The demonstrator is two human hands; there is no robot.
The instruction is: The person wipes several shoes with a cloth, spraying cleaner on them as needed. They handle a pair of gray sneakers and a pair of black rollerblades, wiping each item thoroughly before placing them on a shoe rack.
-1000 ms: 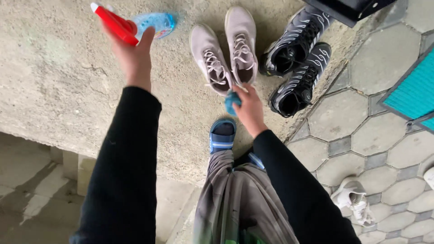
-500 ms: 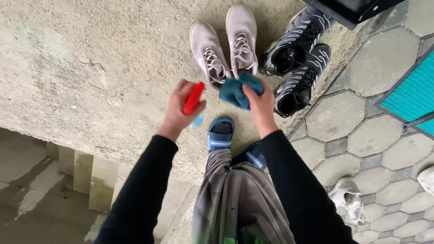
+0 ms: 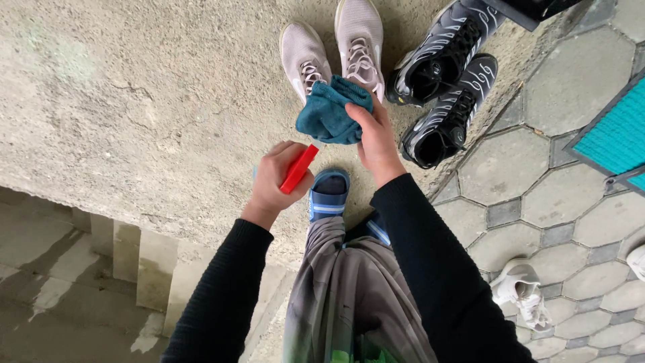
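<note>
Left hand is curled shut around a sprayer, knuckles up, thumb across the red plastic trigger head; the bottle below is hidden behind the fingers. Its black sleeve runs down to 7 o'clock. Half a second ago this hand sat a little higher and closer to the cloth; a second ago it was stretched far out toward 11 o'clock with the clear blue bottle showing.

Right hand, at 1 o'clock from the left, pinches a cloth between thumb and fingers, the wrist bent and fingers pointing to 11 o'clock. The cloth is teal, soft and nubby, bunched into a loose wad. It has risen since the earlier frames and now covers the heels of the pale shoes.

Those shoes are mesh with laces, side by side at 12 o'clock on rough, pitted concrete. Black shoes with white wavy lines lie at 2 o'clock of the cloth. A blue sandal sits just below the hands. Grey hexagonal pavers fill the right side.
</note>
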